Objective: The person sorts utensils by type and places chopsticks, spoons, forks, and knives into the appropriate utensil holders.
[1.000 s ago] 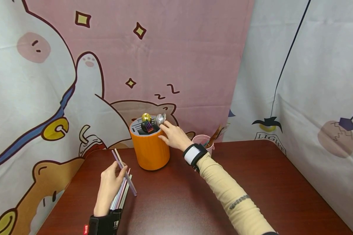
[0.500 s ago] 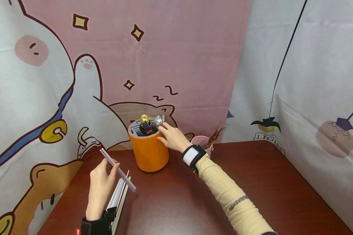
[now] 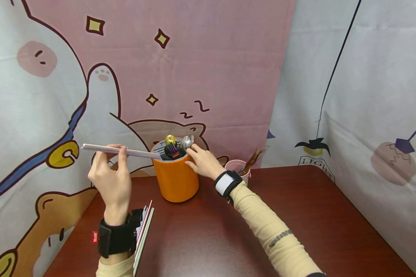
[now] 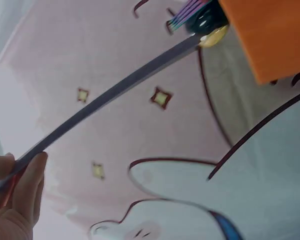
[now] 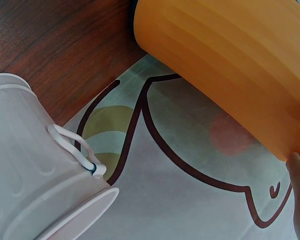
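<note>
My left hand [image 3: 112, 179] pinches a pair of pale purple chopsticks [image 3: 138, 153] between thumb and fingers, raised nearly level. Their far tips overlap the near edge of the slotted grey top of an orange utensil holder [image 3: 176, 181]. Out of that top stick a gold spoon [image 3: 170, 139], a silver spoon [image 3: 186, 142], and a dark spoon with a purple-toned fork [image 3: 173, 149]. At the holder's right side my right hand [image 3: 208, 163] touches the rim with its fingertips. In the left wrist view the chopsticks [image 4: 110, 95] reach toward the spoon heads.
More chopsticks [image 3: 143, 234], pink, green and pale, lie on the brown table [image 3: 201, 238], partly behind the left wrist strap. A pink bucket [image 3: 236, 165] with brown-handled items stands right of the holder. A printed cloth [image 3: 211, 57] hangs behind the table.
My left hand has risen from over the chopsticks on the table, turning the held pair from steeply slanted to nearly level, tips at the holder. My right hand has stayed at the rim.
</note>
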A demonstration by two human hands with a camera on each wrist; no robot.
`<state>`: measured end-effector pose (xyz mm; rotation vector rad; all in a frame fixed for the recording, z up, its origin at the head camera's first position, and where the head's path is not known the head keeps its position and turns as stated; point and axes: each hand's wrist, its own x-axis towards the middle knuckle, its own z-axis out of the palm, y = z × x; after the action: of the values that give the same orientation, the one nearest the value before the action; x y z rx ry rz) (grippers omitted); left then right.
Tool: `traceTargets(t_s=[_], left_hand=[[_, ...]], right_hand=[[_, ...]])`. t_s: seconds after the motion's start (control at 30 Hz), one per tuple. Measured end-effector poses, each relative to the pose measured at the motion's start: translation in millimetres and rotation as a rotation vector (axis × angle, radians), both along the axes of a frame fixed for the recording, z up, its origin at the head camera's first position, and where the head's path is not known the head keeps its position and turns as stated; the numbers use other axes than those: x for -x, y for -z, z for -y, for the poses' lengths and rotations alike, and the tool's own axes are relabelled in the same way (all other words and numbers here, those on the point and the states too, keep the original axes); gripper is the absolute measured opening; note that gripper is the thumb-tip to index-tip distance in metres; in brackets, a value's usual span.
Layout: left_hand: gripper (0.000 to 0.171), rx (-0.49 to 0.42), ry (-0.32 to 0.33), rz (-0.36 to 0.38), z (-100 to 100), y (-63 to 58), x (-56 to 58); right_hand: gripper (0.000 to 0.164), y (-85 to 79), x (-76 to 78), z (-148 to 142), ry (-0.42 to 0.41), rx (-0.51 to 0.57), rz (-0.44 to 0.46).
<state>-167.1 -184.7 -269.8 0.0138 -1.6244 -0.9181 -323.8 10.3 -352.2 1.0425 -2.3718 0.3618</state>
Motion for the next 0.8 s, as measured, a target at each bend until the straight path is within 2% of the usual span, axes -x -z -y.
traceTargets(t_s=[0.13, 0.3, 0.47, 0.57, 0.67, 0.8], left_hand=[[0.021, 0.010, 0.048, 0.007, -1.6, 4.6, 19.6], [0.019, 0.045, 0.083, 0.046, -1.5, 21.8, 41.1], [0.018, 0.126, 0.097, 0.094, -3.6, 36.6, 61.2], [0.017, 0.187, 0.111, 0.166, -5.2, 39.4, 72.1], [0.017, 0.247, 0.119, 0.273, -6.0, 40.6, 82.0], [0.018, 0.299, 0.099, 0.420, -6.2, 45.8, 92.6]], right_hand=[[0.035, 0.7, -0.7, 0.2, -0.003, 0.005, -0.003], [0.037, 0.2, -0.1, 1.0, 0.014, -0.010, 0.025], [0.037, 1.4, 0.3, 0.6, 0.022, -0.017, 0.021], [0.037, 1.8, 0.5, 0.1, 0.015, -0.010, 0.015], [0.036, 1.9, 1.3, -0.2, 0.012, -0.004, 0.015], [0.035, 2.7, 1.7, -0.2, 0.016, 0.000, 0.018]])
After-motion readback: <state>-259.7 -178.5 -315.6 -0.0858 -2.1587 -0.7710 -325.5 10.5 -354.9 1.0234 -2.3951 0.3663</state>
